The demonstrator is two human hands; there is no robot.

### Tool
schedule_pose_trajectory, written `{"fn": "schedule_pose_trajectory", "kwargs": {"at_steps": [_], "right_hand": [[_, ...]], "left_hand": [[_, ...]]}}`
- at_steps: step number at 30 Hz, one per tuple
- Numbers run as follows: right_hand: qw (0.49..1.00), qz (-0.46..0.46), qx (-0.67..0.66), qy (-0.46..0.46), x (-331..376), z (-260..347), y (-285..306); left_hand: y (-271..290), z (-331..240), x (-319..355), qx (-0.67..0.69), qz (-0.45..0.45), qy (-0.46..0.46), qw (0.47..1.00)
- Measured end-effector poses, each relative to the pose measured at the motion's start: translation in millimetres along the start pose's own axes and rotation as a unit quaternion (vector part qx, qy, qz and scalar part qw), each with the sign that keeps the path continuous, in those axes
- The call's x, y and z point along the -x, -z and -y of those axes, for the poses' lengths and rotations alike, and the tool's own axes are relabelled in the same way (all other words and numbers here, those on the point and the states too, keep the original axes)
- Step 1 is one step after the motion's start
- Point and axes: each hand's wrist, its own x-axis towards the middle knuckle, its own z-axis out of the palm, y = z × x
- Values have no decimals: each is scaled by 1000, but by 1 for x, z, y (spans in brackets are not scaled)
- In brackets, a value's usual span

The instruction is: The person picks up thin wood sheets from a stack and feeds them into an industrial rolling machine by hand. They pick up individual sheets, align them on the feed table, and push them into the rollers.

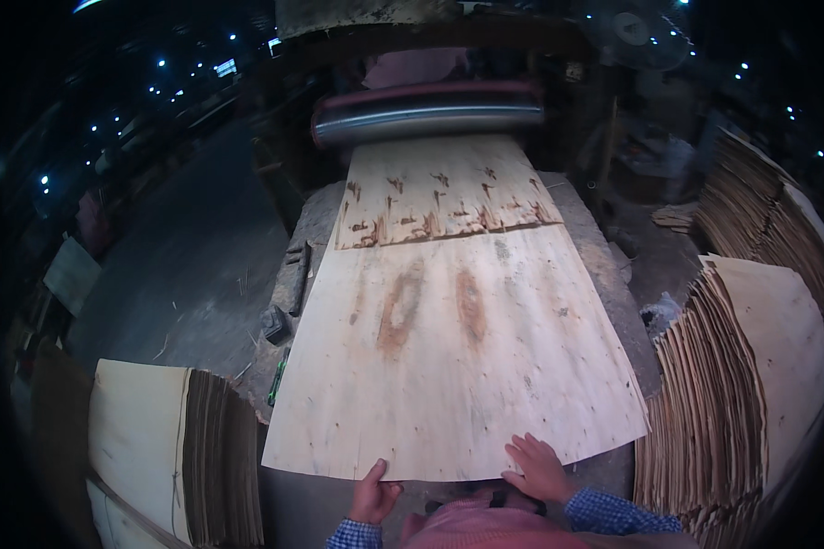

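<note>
A pale wood veneer sheet (458, 384) with two brown stains lies on the work table, its near edge close to me. My left hand (373, 497) pinches that edge left of the middle, thumb on top and fingers curled below. My right hand (536, 468) rests on the sheet near the edge, fingers stretched out and thumb apart. At the sheet's far end lies another veneer piece (439, 188) with several dark knots and a ragged near edge. It reaches up to a shiny metal roller (430, 112); its far end is hidden there.
Veneer stacks stand at the lower left (142, 439), on the right (778, 348) and at the far right (751, 206). A dark block (275, 324) and a green-handled tool (278, 377) lie on the table's left margin. A fan (632, 32) is at the upper right.
</note>
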Motion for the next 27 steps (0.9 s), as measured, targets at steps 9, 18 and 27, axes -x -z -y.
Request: {"fn": "schedule_pose_trajectory", "kwargs": {"at_steps": [9, 18, 27], "right_hand": [[993, -88, 79, -18, 133, 81, 52], [998, 11, 42, -44, 201, 89, -35], [998, -62, 7, -8, 161, 44, -90]], "left_hand": [[-28, 50, 149, -48, 22, -67, 996], [109, 115, 175, -33, -67, -6, 997], [128, 114, 96, 37, 45, -27, 998]]}}
